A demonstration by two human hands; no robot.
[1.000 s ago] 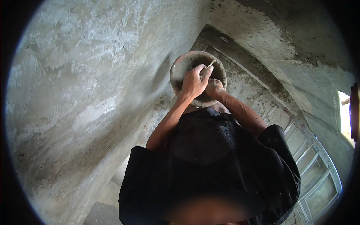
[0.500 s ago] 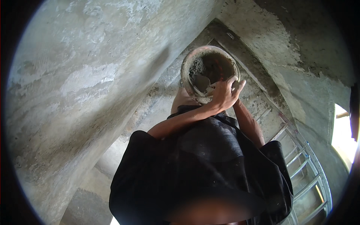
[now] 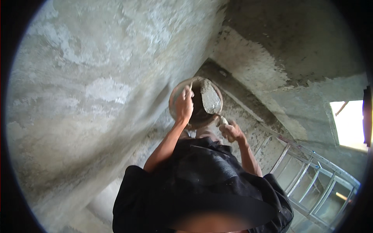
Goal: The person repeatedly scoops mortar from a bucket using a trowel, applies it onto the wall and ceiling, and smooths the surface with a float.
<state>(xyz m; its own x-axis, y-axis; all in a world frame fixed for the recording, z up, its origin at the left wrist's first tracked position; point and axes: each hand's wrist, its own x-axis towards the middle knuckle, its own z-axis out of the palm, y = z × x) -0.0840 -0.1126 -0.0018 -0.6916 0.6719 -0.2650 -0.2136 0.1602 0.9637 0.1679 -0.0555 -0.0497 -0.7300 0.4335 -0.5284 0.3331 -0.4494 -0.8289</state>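
In front of my legs stands a round bucket with a mortar-smeared rim and a dark inside. My right hand is closed around the handle of a trowel. The trowel's blade lies over the right part of the bucket and carries wet grey mortar. My left hand is over the bucket's left side, fingers closed around something thin and pale that sticks up past them. What this thin thing is, I cannot make out.
A rough plastered wall rises close on my left. Another wall, partly coated, runs along the far right, with a bright opening in it. A metal ladder is at the lower right.
My left hand has moved from the bucket's right rim to its left side. My right hand has come out beside the bucket with the loaded trowel. The bucket now appears lower in view.
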